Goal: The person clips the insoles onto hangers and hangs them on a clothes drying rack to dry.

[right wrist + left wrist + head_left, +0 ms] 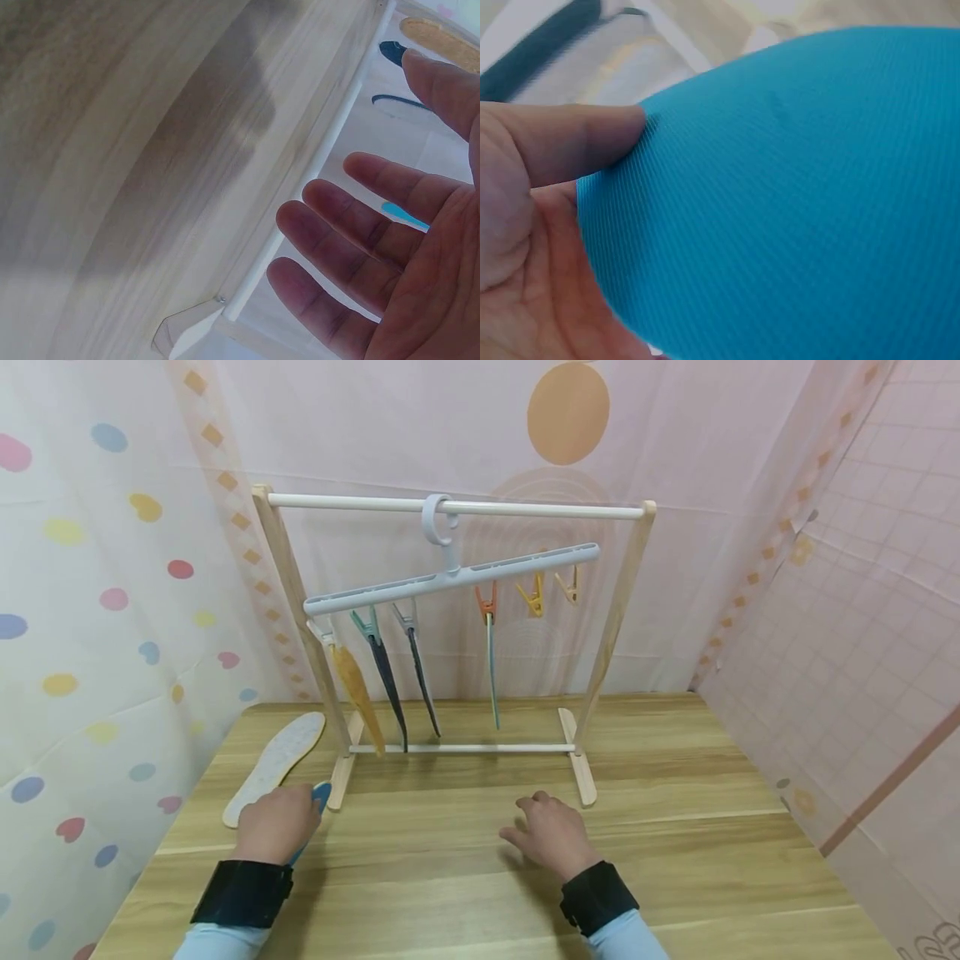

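Observation:
My left hand (276, 824) pinches a blue insole (780, 195). Its thumb lies on the ribbed blue face in the left wrist view, while the fingers behind are mostly hidden. Over the table front, my right hand (553, 837) has its fingers spread and loosely bent, holding nothing. Behind both hands, a grey clip hanger (405, 587) hangs tilted, left end lower. From its clips hang a tan insole (352, 689), two dark insoles (387, 685) and a thin pale blue-green insole (492, 672), seen edge-on. A yellow clip (534, 597) and a beige clip (572, 585) hold nothing.
A wooden rack with a white top rail (345, 502) carries the hanger; its feet (577, 760) stand on the wood-grain table (675, 827). Left of the rack lies a whitish insole (279, 760). Patterned curtains (112, 568) close in the back and sides.

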